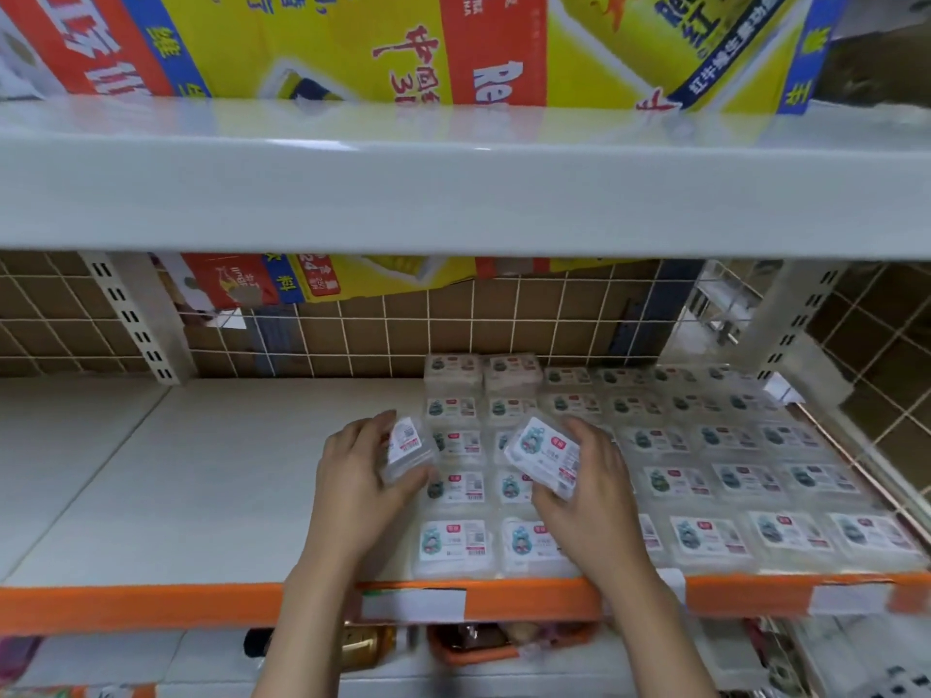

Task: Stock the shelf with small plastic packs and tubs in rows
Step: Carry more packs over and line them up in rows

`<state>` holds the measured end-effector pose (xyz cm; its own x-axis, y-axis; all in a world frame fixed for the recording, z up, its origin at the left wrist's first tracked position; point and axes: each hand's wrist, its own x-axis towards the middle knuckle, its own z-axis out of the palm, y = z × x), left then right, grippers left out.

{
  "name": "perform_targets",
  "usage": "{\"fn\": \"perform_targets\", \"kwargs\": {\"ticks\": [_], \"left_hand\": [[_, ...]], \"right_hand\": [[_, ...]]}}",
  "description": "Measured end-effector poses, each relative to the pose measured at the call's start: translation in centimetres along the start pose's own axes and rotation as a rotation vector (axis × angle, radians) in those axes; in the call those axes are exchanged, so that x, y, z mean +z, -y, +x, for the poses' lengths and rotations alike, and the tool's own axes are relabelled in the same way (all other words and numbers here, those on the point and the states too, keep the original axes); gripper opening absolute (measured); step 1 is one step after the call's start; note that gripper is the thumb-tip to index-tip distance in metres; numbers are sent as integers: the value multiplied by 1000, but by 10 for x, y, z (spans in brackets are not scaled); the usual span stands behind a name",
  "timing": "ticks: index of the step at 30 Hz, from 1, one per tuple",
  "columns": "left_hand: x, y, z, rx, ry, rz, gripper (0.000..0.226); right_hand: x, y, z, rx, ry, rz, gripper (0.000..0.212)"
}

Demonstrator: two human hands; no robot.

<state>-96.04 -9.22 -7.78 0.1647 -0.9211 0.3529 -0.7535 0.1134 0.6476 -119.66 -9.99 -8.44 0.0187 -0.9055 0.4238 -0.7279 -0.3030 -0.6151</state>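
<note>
The shelf (151,496) is bare along its left half. Near the front edge, the left hand (355,476) grips one clear pack (409,448), tilted; the right hand (587,483) grips another pack (544,453) just beside it. Rows of labelled packs (725,476) fill the right half to the wire back grid (453,319); the upper shelf (453,193) overhangs all.

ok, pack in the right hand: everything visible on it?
The pack is a small clear plastic box, roughly rectangular, with a white label showing a teal cartoon figure, a red logo and a barcode. It looks closed. It is tilted, label up toward the camera, above the stocked rows, near their left columns. The right hand grips it by its right and lower edges; whether it touches the packs below cannot be told.
</note>
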Motion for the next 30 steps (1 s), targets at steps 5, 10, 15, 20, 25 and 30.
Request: {"fn": "perform_targets", "kwargs": {"ticks": [5,10,15,20,25,30], "left_hand": [[7,6,8,25,6,1,80],[13,9,9,14,24,30,76],[25,-1,14,10,3,42,64],[50,-28,16,34,-13,49,70],[96,-78,18,46,5,5,73],[136,-126,15,59,37,-3,69]], "right_hand": [[6,-5,3,-29,-59,-47,71],[8,-17,2,-52,-86,-96,69],[-1,-34,8,-99,-116,-76,72],[-26,-65,19,-86,-110,-71,69],[-67,-111,29,-73,-116,-74,68],[-96,-149,37,-75,-116,-92,72]]}}
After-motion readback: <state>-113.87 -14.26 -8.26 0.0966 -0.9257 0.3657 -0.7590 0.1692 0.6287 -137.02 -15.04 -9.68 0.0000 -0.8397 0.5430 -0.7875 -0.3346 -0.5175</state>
